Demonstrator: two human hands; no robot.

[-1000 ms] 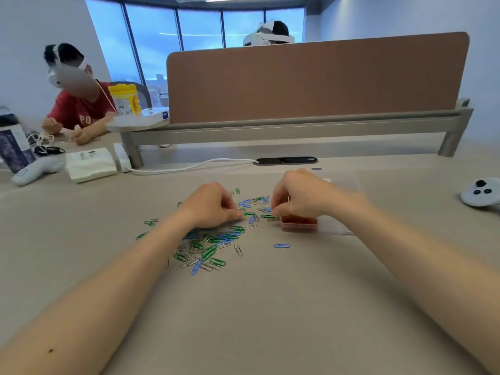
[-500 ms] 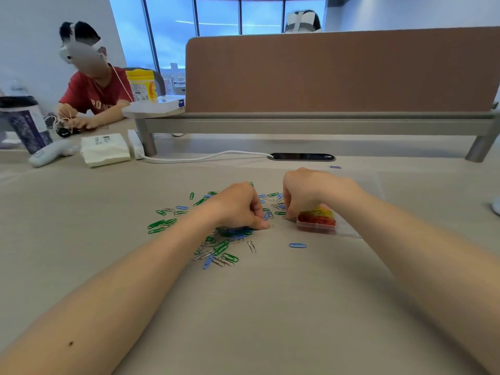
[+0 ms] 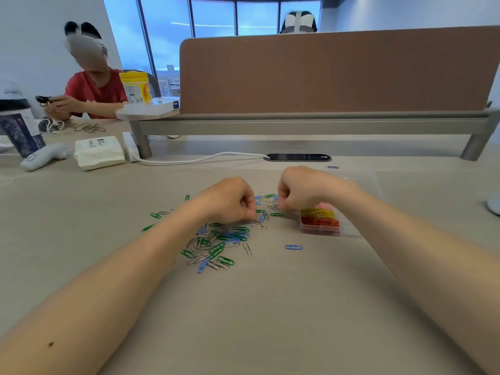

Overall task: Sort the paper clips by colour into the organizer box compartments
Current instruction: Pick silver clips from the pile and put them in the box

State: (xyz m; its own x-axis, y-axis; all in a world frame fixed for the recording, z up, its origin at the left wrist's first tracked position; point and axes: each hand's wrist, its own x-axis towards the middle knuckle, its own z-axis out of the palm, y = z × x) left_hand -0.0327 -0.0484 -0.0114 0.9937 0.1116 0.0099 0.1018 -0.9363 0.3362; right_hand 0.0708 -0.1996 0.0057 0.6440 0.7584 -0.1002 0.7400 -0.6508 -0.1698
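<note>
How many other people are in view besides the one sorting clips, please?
2. One person in a red shirt sits at far left; a second person is behind the brown divider, only the head's top showing. The divider may hide more.

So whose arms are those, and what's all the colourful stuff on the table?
Those are a person's own arms. A camera worn on their head looks down, so you see what they see. The left hand and right hand are over a loose pile of green, blue and silver wire paper clips on the beige table. Beside the right hand sits a clear plastic organizer box holding red clips and yellow clips. The fingers are curled as if pinching, but a held clip is too small to see.
</note>
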